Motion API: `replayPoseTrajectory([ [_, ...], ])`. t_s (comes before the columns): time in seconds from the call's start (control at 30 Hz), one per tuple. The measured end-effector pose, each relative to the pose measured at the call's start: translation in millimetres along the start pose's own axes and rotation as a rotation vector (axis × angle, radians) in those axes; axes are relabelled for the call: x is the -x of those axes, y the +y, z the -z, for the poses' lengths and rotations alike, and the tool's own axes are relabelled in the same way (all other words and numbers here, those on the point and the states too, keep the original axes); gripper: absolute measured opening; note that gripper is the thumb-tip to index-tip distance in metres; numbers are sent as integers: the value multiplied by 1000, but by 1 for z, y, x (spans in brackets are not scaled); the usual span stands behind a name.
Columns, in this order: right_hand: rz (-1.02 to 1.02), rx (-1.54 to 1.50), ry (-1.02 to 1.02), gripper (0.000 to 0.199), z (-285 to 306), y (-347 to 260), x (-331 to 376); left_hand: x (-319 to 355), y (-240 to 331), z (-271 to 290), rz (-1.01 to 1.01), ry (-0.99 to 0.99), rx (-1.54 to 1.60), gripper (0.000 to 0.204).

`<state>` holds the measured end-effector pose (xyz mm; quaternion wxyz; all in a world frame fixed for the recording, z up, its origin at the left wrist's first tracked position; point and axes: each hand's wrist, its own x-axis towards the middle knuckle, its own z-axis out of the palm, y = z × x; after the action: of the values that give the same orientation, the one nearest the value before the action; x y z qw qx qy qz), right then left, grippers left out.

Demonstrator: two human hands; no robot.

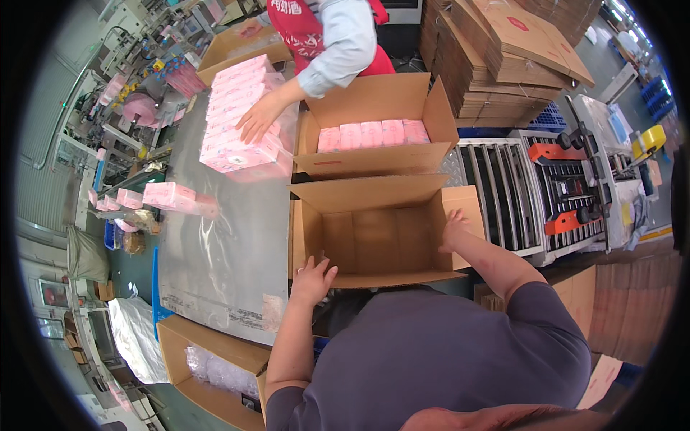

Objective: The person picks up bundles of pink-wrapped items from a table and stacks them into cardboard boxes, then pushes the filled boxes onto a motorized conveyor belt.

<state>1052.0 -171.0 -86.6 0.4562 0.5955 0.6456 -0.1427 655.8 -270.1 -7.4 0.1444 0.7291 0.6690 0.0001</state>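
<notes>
A packing floor, and a grey, glossy tabletop (215, 251) runs along the left of the empty cardboard box (377, 237), its brown flaps folded out. Left hand (313, 279) sits on the box's near left corner, fingers spread. Right hand (454, 228) presses the right flap, fingers together. Beyond the box, a second carton (374, 129) holds a row of pink packs (372, 134). A co-worker's hand (259, 115) rests on a wrapped pink stack (241, 115) further left. Flat cartons (503, 50) are piled beyond.

Left hand (311, 279) and right hand (453, 228), fingers spread, on rim of open cardboard box (374, 241).
</notes>
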Motion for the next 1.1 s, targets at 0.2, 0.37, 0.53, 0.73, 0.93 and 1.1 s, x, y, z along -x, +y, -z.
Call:
replayPoseTrajectory([
  [0.2,26,40,-18,108,5,-5,0,-3,-14,1,83,-2,195,36],
  [0.37,33,64,-97,98,10,-9,-11,0,-20,-9,22,131,287,26],
  [0.53,136,210,-174,89,9,-9,-27,4,-35,-9,8,143,588,26],
  [0.73,115,93,-71,84,31,5,-20,-2,-108,49,-27,215,858,39],
  [0.93,537,-331,414,69,174,-123,85,-102,-283,99,239,616,337,64],
  [1.1,936,-268,299,63,267,-252,131,-174,-376,185,591,426,217,72],
])
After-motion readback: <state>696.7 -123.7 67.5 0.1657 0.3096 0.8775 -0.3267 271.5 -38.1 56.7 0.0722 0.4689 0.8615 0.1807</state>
